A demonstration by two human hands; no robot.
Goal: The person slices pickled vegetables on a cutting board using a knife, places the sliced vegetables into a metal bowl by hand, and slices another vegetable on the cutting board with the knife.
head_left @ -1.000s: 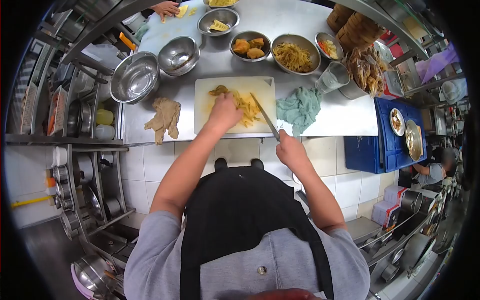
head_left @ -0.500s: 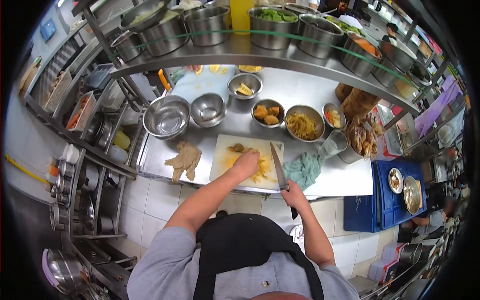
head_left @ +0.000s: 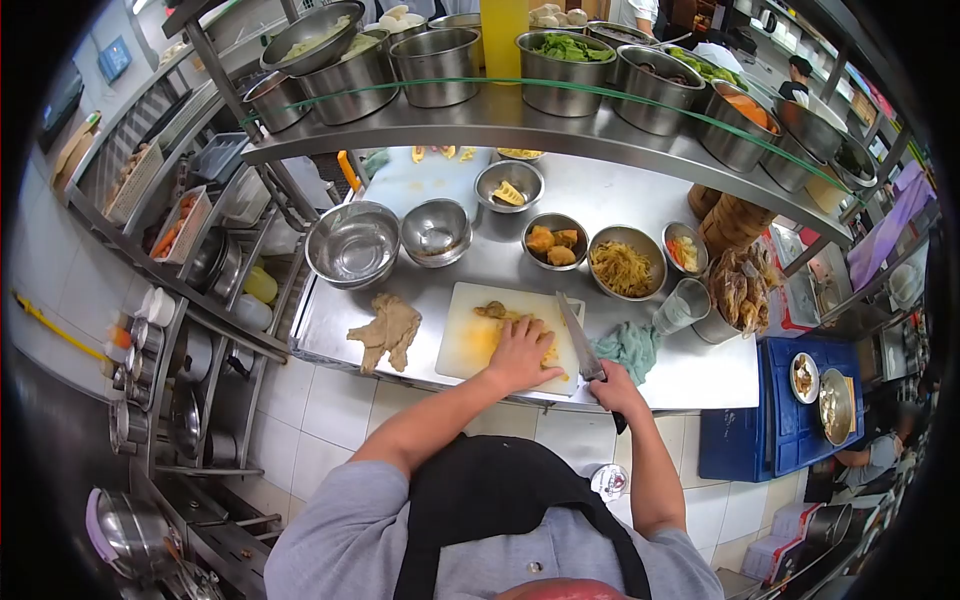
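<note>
The left hand [head_left: 522,355] lies palm down with its fingers spread over shredded yellow food [head_left: 551,353] on the white cutting board [head_left: 458,345]; whether it grips any of it, I cannot tell. The right hand [head_left: 618,388] is closed around the handle of the knife [head_left: 580,338], whose blade points away along the right part of the board. A dark brownish lump [head_left: 490,310] sits on the board, just beyond the left fingers. Left of the board a crumpled tan cloth [head_left: 387,332] lies on the metal surface [head_left: 480,262]; to the right is a green cloth [head_left: 630,350], with a clear container [head_left: 683,306] beside it. Beyond the board are two metal bowls on the left, a bowl of orange chunks [head_left: 555,242] and a bowl of yellowish shreds [head_left: 627,262]. Farther off, a raised metal shelf [head_left: 560,120] carries metal pots, one holding green leaves [head_left: 565,47].
</note>
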